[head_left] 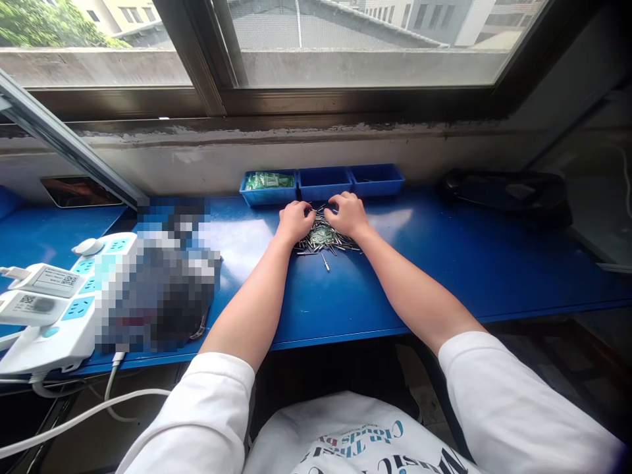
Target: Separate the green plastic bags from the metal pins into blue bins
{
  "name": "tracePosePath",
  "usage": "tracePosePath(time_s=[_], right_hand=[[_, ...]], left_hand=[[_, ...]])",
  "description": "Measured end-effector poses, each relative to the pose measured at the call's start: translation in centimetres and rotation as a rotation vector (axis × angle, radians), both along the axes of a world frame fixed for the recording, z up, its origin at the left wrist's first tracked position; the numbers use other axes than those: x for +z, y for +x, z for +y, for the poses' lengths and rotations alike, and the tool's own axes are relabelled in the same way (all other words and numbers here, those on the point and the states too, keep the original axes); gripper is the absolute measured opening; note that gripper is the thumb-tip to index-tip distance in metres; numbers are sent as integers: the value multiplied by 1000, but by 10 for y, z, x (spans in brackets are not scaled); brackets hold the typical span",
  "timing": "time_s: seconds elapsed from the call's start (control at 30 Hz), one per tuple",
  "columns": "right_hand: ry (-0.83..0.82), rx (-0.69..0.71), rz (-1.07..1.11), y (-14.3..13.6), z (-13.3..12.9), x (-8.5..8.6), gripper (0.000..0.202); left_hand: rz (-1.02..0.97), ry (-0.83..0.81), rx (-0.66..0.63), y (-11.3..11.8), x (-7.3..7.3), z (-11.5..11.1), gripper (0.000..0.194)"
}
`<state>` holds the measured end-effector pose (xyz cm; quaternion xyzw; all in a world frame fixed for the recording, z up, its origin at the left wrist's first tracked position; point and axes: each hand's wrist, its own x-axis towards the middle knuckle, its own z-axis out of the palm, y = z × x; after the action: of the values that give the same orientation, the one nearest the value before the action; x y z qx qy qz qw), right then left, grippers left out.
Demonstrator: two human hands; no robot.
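Observation:
On the blue table lies a heap of thin metal pins or rivets (340, 242), with small green pieces (322, 235) in its middle. My left hand (295, 222) rests at the heap's left edge, its fingers bent inward and slightly apart from the thumb. Opposite it, my right hand (349, 214) curves over the right side, with a gap between thumb and forefinger. Nothing can be made out held in either hand. One loose pin (325, 263) lies in front of the heap.
Behind the hands stand three joined blue bins; the left bin (269, 195) holds green packets. A white power strip (89, 289) with plugs sits at left, beside a blurred patch. A dark pouch (506, 194) lies at right, and a phone (79, 191) at far left.

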<state>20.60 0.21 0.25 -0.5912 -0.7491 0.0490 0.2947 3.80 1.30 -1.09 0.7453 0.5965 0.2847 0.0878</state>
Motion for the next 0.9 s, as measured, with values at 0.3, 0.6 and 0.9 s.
tracePosePath(time_s=[0.3, 0.6, 0.9], right_hand=[[-110, 115, -38, -7, 0, -11, 27], [-132, 154, 39, -4, 4, -10, 16], [-145, 221, -13, -4, 2, -8, 15]], left_hand=[[-1, 29, -79, 1, -2, -2, 24], [-23, 51, -101, 1, -3, -2, 23], [8, 49, -134, 1, -3, -2, 22]])
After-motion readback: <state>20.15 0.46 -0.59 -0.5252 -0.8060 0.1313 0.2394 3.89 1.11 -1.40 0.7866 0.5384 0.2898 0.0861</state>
